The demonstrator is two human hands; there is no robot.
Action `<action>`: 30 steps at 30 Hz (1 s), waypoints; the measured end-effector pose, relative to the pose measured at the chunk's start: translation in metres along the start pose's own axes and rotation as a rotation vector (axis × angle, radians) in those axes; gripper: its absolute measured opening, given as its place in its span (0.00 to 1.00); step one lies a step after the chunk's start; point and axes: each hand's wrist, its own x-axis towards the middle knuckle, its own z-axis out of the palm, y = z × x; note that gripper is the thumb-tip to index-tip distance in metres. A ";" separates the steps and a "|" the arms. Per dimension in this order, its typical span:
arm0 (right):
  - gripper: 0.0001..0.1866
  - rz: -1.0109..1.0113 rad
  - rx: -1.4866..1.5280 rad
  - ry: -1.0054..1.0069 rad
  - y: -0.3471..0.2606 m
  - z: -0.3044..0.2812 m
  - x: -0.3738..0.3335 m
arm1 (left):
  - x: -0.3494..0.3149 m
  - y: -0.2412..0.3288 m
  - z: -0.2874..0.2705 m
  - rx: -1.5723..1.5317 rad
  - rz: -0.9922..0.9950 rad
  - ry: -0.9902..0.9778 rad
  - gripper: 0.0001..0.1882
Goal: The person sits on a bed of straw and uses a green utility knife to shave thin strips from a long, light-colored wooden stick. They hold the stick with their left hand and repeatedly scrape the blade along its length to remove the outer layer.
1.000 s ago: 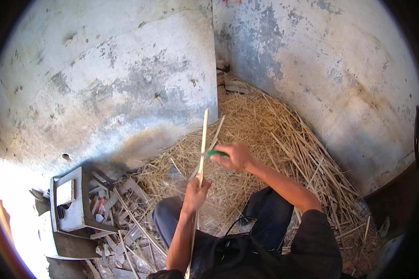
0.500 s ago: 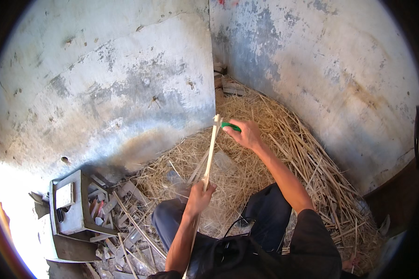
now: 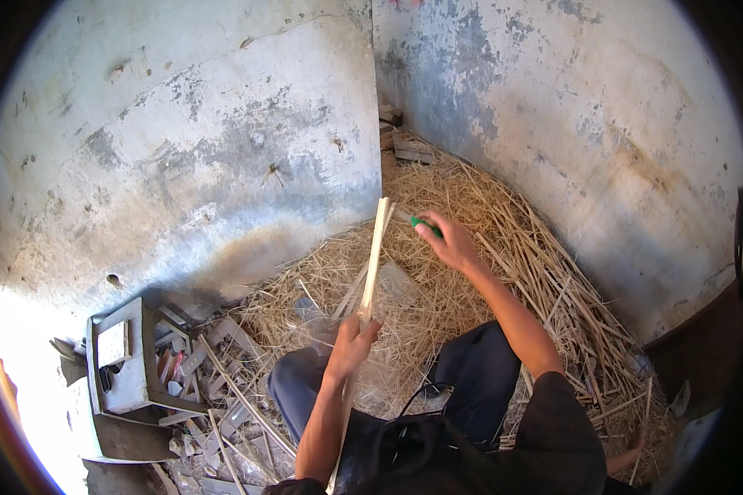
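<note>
The left hand (image 3: 354, 348) is wrapped around a long, pale, narrow strip of split wood or cane (image 3: 375, 266), whose top end points just past 12 o'clock from that fist and whose tail runs down along the forearm between 6 and 7 o'clock. Between 1 and 2 o'clock, the right hand (image 3: 446, 239) is clenched on a small tool with a green handle (image 3: 428, 228); its thin, blurred metal end lies just beside the strip's top, and whether the two touch cannot be told. Beneath the strip spreads a tan mat of fine straw-like shavings (image 3: 454, 198), with long dry stalks (image 3: 553, 330) heaped toward 3 o'clock. A grey, box-shaped wooden frame (image 3: 153, 388) stands near 9 o'clock, and broken scraps (image 3: 231, 412) lie around 8 o'clock. A stained, peeling whitish wall (image 3: 223, 157) rises at 11 o'clock.
</note>
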 end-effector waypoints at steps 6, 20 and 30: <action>0.25 -0.399 -0.068 -0.337 -0.057 0.014 -0.021 | 0.010 -0.011 -0.003 0.008 0.064 0.088 0.12; 0.27 -0.515 -0.077 -0.297 -0.065 0.044 -0.034 | 0.010 -0.016 0.001 0.013 0.188 0.205 0.11; 0.26 -0.504 -0.083 -0.249 -0.058 0.043 -0.028 | 0.009 -0.013 -0.002 0.005 0.124 0.147 0.14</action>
